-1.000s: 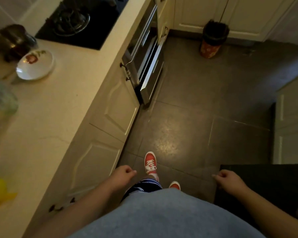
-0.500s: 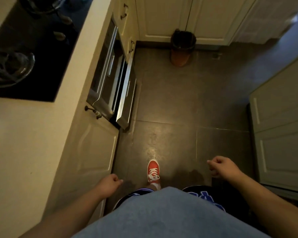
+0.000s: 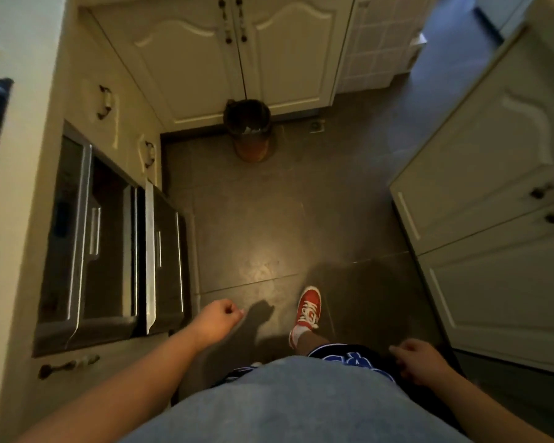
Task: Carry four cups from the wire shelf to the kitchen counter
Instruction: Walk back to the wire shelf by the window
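Narrow kitchen aisle, dark tiled floor (image 3: 253, 225), cream cabinets on both sides and across the far end. Along the left edge, the kitchen counter (image 3: 29, 129) with a steel appliance (image 3: 87, 244) set below it. Small bin (image 3: 248, 129) against the far cabinet doors.

Judged as a walking leg between shelf and counter, empty-handed. No cups in view, no wire shelf either; whereabouts of both impossible to tell from here. Next move, probably: reaching the shelf, then gripping cups by the body or handle, one per hand at least.

Left hand (image 3: 219, 318) loosely curled, fingers folded inward, holding nothing, touching nothing, hanging near the appliance's near corner. Right hand (image 3: 419, 362) likewise half-closed and empty, just beside the dark shorts (image 3: 349, 358). Red shoe (image 3: 307, 310) stepping forward on the tile.
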{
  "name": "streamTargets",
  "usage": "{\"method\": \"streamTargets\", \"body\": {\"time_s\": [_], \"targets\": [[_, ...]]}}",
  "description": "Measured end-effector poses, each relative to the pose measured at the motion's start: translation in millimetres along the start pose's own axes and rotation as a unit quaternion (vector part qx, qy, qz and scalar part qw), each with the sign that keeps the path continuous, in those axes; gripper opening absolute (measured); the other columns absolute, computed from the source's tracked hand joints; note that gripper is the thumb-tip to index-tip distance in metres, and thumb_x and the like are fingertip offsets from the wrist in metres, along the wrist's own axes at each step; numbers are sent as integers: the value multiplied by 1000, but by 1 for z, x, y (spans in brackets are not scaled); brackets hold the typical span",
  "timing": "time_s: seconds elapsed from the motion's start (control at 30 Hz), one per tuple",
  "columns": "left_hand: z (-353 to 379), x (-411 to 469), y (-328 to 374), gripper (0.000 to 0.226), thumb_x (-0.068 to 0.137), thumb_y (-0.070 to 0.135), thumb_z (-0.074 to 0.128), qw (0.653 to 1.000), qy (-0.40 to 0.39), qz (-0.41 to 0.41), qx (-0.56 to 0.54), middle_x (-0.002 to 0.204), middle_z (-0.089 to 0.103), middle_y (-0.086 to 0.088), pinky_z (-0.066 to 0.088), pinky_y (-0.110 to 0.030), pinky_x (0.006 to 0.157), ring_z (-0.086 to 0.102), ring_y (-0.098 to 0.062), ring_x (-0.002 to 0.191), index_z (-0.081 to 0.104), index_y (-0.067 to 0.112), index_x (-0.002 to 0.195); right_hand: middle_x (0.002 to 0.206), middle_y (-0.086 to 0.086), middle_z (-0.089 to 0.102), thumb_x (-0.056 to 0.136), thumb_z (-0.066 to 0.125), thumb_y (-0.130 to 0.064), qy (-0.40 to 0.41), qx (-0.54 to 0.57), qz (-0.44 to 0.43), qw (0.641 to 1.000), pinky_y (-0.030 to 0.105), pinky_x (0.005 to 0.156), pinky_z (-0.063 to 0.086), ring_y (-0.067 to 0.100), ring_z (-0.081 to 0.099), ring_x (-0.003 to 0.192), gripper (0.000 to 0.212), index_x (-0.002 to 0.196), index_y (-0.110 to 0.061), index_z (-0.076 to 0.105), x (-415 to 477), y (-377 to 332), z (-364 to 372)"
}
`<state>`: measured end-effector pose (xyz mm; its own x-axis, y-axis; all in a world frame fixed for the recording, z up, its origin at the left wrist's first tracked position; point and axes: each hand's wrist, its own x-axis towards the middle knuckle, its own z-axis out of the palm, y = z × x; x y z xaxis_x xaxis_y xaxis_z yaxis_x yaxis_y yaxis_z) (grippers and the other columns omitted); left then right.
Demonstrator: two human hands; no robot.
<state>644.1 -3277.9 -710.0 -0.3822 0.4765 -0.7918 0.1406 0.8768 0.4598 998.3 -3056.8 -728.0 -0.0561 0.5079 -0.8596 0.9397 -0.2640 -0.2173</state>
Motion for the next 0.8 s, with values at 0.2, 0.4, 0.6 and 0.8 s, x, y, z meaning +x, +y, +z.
{"method": "streamTargets", "body": {"time_s": [0.2,0.4,0.6,0.8], "targets": [[-34,48,69,15,96,30,56,999,-13,-19,35,90,70,-8,53,-39,82,66,-23,86,64,21,87,69,11,65,91,64,-28,-6,-24,-10,1000,28,52,46,22,62,57,24,78,-8,63,49,-73,-62],[-80,81,87,11,95,31,57,997,1,-67,33,83,66,0,49,-26,64,63,-12,74,60,25,85,71,10,67,91,64,-33,-22,-45,-41,998,32,56,50,21,63,61,22,83,-13,65,93,-190,-107],[-138,142,98,15,95,31,57,993,5,-98,66,92,70,-5,54,-37,80,66,-19,84,65,18,95,66,7,62,92,63,-29,-19,-25,-100,994,28,53,44,17,58,57,23,79,-10,63,137,-310,-140],[-226,224,150,18,95,33,57,993,-8,-97,74,94,70,-3,55,-36,83,66,-15,86,66,19,100,68,9,63,93,63,-26,16,3,-72,997,28,52,44,22,61,59,22,81,-8,63,167,-379,-168]]}}
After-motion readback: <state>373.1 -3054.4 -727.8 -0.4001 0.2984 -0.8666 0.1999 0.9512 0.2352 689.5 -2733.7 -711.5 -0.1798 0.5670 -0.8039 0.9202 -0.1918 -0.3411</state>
